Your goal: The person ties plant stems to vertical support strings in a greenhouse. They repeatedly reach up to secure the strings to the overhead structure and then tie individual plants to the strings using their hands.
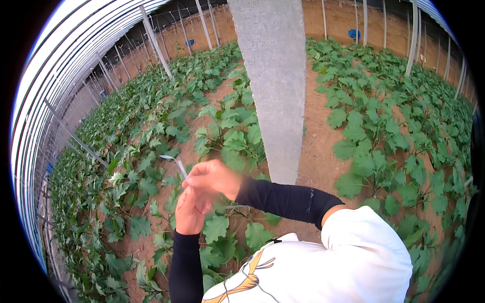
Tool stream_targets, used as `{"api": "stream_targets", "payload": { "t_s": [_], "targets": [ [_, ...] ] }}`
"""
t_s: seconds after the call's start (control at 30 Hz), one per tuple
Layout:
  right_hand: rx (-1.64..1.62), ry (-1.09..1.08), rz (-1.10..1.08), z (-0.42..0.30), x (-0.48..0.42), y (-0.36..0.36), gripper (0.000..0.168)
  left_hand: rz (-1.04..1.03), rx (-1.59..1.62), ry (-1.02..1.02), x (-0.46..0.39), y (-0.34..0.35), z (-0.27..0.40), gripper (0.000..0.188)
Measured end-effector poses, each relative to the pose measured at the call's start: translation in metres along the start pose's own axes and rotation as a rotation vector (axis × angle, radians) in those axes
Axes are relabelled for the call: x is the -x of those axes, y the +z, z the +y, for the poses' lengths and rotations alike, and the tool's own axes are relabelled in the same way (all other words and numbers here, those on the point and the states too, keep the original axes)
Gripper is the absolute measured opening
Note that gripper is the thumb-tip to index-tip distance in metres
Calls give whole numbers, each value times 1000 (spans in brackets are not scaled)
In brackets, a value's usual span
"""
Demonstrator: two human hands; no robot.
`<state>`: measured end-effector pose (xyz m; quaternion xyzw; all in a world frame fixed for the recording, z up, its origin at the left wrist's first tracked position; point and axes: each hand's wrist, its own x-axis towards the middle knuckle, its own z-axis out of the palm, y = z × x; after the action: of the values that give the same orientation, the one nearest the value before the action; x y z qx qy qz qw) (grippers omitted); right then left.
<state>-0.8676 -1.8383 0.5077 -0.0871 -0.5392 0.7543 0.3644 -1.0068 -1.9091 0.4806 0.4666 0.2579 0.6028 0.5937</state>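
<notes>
My right hand (216,178) reaches in from the right, with thumb and fingertips pinched on a thin whitish plastic strip (181,166). The free end of this strip sticks out up and to the left, bent over at its tip. Just below, my left hand (189,212) has its fingers curled in, and its fingertips meet those of the right at the strip. Part of the strip is hidden between the fingers. A pale strand (235,206) shows behind the hands, to the right. Leafy plants that look like eggplant (216,229) grow under both hands.
A broad concrete post (278,87) rises close in front. Rows of plants (363,151) stand either side of a bare soil path (316,128). Slanted poles (155,41) stand to the left. An earthen wall (341,21) with a blue object (354,34) closes the far end.
</notes>
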Motion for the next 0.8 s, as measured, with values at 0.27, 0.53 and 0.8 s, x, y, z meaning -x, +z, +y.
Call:
{"api": "stream_targets", "payload": {
  "t_s": [0.27,0.53,0.8],
  "targets": [
    [-11,-56,176,15,14,-23,12,155,109,31,-9,12,-29,22],
    [126,-80,221,22,21,-22,14,211,2,16,3,14,-37,10],
    [140,-50,230,22,21,-20,15,267,157,-18,1,13,-44,17]
  ]
}}
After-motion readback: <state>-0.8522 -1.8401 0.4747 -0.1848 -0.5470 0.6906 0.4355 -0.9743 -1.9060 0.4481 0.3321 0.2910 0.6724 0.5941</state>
